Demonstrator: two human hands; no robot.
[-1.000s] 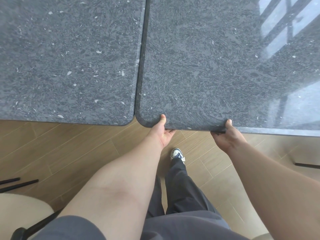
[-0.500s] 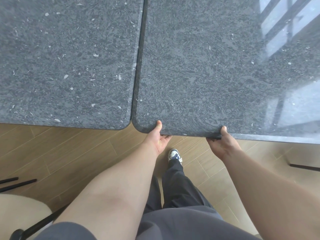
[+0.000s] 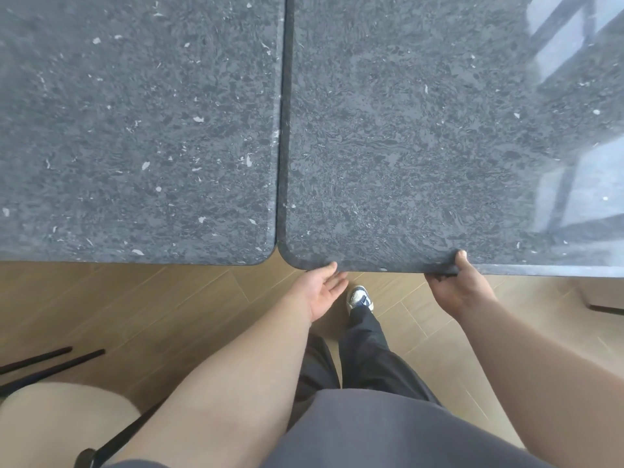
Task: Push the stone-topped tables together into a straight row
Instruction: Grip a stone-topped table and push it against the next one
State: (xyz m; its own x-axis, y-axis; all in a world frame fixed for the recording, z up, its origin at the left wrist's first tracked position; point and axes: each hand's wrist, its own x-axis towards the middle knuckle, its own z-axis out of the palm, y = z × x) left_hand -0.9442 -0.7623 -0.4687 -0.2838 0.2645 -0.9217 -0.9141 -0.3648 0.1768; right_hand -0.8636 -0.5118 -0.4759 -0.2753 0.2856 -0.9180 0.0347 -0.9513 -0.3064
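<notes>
Two dark grey stone-topped tables stand side by side, the left table (image 3: 141,136) and the right table (image 3: 422,146), with only a thin dark seam between them. Their near edges almost line up, the right one a touch nearer to me. My left hand (image 3: 320,290) is at the right table's rounded near-left corner, palm up and fingers loose, with the thumb tip just touching the rim. My right hand (image 3: 454,285) grips the same near edge further right, thumb on top and fingers underneath.
Wooden plank floor (image 3: 141,315) lies below the table edges. A cream chair seat (image 3: 64,423) with black metal legs is at the lower left. My leg and shoe (image 3: 360,297) are under the right table's edge. Window glare covers the right table's far right.
My left thumb has slipped off the top of the right table's edge and that hand has loosened. My right hand keeps its grip. The table edges sit slightly lower in view.
</notes>
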